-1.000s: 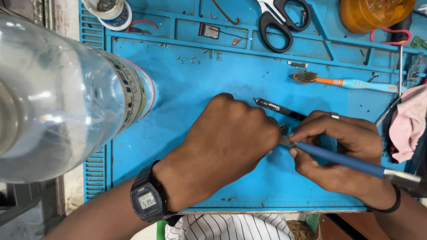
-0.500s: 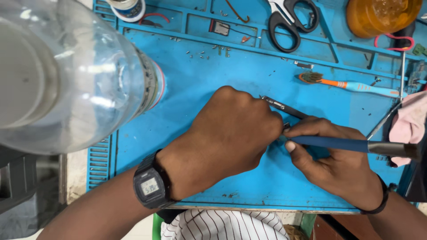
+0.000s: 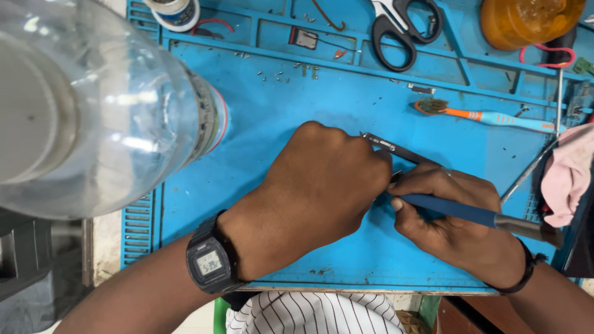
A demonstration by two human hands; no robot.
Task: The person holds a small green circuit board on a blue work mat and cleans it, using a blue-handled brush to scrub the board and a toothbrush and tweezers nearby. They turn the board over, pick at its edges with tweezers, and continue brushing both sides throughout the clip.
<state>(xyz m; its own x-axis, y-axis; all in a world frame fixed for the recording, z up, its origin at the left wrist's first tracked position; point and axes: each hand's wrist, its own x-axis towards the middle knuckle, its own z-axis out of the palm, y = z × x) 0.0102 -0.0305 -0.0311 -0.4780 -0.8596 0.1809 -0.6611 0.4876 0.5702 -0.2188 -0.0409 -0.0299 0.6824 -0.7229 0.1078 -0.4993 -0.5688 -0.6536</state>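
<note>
The likeliest slip is the blue-handled tool (image 3: 461, 210) skidding off its mark and jabbing the left hand (image 3: 322, 185), since its tip works right against those curled fingers. The right hand (image 3: 455, 219) pinches the tool's handle low on the blue mat (image 3: 266, 124). The left hand is closed over something small and dark, probably a slim metal piece (mostly hidden), pressing it to the mat near a grey tweezer-like strip (image 3: 396, 148).

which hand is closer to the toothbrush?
Right. The right hand sits just below the orange and blue toothbrush, gripping a blue-handled tool. The left hand is farther to its lower left.
</note>
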